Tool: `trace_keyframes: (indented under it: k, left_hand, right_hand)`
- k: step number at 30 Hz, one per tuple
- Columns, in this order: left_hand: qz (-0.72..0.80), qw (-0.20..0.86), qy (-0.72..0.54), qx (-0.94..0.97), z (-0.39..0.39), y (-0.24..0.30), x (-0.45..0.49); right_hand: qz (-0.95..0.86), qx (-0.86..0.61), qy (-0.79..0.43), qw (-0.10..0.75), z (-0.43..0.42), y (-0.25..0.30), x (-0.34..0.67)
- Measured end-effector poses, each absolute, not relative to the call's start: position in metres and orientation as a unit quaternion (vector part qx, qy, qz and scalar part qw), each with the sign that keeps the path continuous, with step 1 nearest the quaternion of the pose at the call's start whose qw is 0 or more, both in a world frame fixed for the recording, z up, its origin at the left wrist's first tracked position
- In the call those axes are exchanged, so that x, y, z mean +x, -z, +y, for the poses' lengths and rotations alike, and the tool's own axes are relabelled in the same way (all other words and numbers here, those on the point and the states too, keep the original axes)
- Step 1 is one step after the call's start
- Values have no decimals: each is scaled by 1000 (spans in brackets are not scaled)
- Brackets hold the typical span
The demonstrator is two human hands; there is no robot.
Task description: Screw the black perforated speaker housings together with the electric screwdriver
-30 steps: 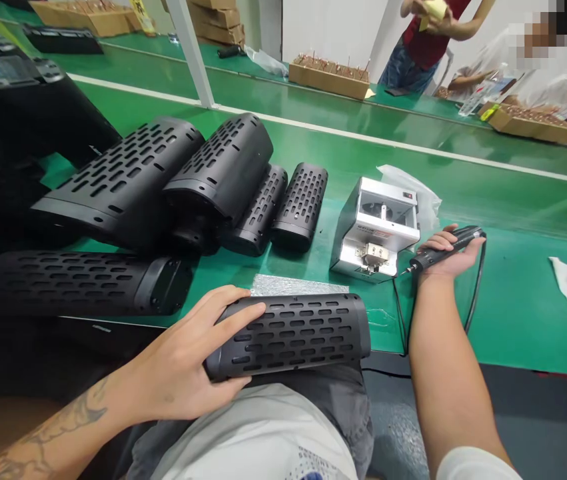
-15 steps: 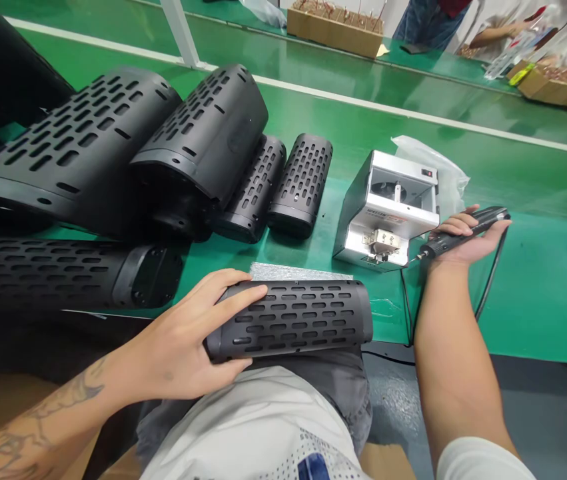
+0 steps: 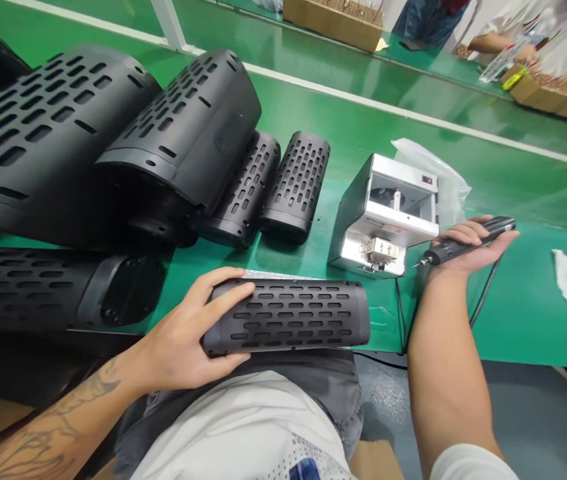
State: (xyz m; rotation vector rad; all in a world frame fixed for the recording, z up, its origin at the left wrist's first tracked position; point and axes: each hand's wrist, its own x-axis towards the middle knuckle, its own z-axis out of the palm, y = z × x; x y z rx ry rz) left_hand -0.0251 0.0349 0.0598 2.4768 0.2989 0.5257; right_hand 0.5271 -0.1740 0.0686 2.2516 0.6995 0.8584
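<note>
My left hand [image 3: 198, 333] grips the left end of a black slotted housing [image 3: 293, 315], which lies lengthwise at the table's near edge. Its fingers rest over the top and its thumb is on the near side. In my right hand [image 3: 468, 247] is a black electric screwdriver [image 3: 478, 241], its bit pointing left towards a silver screw feeder [image 3: 386, 217]. The bit has come away from the feeder's front. Whether a screw sits on the tip is too small to tell. A cable hangs below the screwdriver.
Several black slotted housings stand at the left, among them a small one [image 3: 297, 187] and a large one [image 3: 188, 127]. A clear plastic bag [image 3: 438, 173] lies behind the feeder. Across the green table [image 3: 343, 143], people sit near cardboard boxes [image 3: 333, 23].
My right hand has drawn the screwdriver slightly right and down, away from the feeder. My left hand still holds the housing, and the view has shifted a little.
</note>
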Motion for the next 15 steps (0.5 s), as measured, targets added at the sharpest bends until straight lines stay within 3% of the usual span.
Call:
trace_keyframes:
  k: [6,8,9,11,15]
  left_hand:
    - [138,354,-270,885,31,-25,-22]
    - [136,343,-288,884,30,-21,-21]
    - [137,337,-291,885,30,-20,-21]
    - [145,330,-291,886,28,-18,-24]
    - [160,332,-305,878,23,-10,-32]
  right_hand:
    - [111,554,-452,690,-195,-148,497]
    - [-100,207,-425,875,-190,-171,481]
    - [-231,-60,-346,907,-184,-179,469]
    - [-408,-341,-148,834,-164,-185,439]
    - [-418,-487,-71,764,-126,-177,383]
